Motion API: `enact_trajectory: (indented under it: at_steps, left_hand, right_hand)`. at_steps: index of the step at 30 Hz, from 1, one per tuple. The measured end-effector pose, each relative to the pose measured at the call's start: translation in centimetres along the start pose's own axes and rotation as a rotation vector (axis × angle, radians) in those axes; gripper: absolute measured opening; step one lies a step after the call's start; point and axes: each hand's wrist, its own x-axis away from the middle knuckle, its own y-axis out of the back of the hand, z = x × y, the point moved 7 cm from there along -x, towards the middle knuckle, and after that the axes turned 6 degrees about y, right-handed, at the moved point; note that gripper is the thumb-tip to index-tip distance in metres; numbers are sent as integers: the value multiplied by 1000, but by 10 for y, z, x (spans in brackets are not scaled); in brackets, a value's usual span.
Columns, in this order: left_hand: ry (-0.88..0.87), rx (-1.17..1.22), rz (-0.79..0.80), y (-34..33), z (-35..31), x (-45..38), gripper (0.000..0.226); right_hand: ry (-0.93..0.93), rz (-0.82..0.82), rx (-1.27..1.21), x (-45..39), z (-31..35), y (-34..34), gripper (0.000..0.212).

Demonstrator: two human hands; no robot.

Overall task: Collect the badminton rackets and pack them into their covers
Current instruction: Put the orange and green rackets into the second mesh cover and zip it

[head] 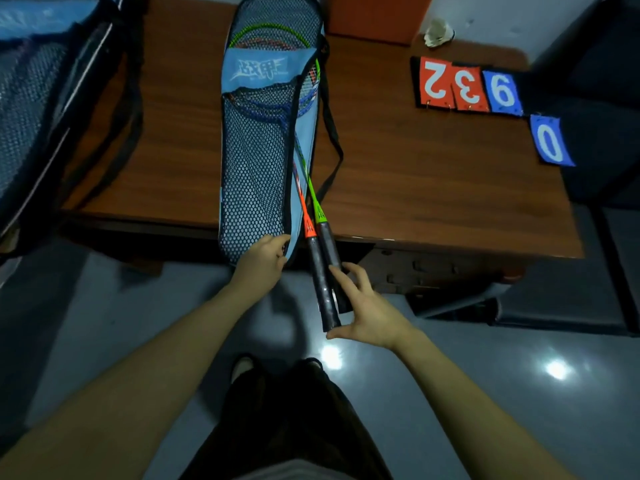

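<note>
A blue mesh cover [266, 140] lies lengthwise on the wooden bench [415, 174], its near end hanging over the edge, with the heads of two rackets inside and the orange racket [309, 227] and green racket [319, 213] sticking out handle-first. The left hand [263, 263] pinches the cover's near edge, while the right hand [363, 308] is spread loosely, its fingertips and thumb touching the dark grips. Another cover [38, 98] lies at far left, number cards [467, 86] and a shuttlecock [439, 32] at far right.

Sports clubroom — score cards [467, 86], shuttlecock [439, 32]
</note>
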Motion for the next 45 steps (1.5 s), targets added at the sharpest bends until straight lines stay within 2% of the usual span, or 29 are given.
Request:
enact_trajectory:
  at_steps: [4, 6, 9, 15, 18, 21, 27, 32, 34, 37, 40, 42, 45]
  left_hand:
    - [-93, 45, -79, 15, -1, 1, 41]
    - [-149, 54, -122, 25, -4, 5, 41]
    - [-115, 118, -120, 38, 3, 13, 41]
    - [62, 415, -39, 59, 27, 16, 36]
    - [-2, 452, 12, 68, 26, 18, 33]
    - [-74, 532, 43, 70, 20, 24, 31]
    - [-39, 706, 56, 81, 5, 22, 33]
    - [-9, 822, 83, 98, 5, 24, 30]
    - [22, 887, 99, 103, 10, 23, 29]
    - [36, 918, 120, 108, 13, 21, 29]
    - [51, 945, 113, 112, 14, 20, 30]
    - [75, 978, 113, 113, 17, 20, 30]
    - [91, 998, 114, 115, 20, 23, 30]
  right_hand:
    - [3, -49, -70, 0, 8, -11, 90]
    - [24, -110, -37, 3, 12, -13, 78]
    - [41, -228, 82, 10, 24, -10, 63]
    - [144, -407, 297, 7, 69, 7, 55]
    - [135, -547, 339, 0, 84, 23, 51]
    - [38, -653, 212, -13, 88, 40, 50]
    - [21, -695, 71, -49, 112, 50, 59]
    - [-104, -802, -18, -65, 117, 53, 62]
    - [-153, -775, -77, -71, 116, 53, 65]
    - [-94, -698, -147, -75, 121, 51, 68]
    - [-38, -639, -248, -72, 128, 47, 57]
    - [-42, -653, -276, -71, 129, 46, 47]
    - [-83, -711, -302, -78, 125, 45, 43]
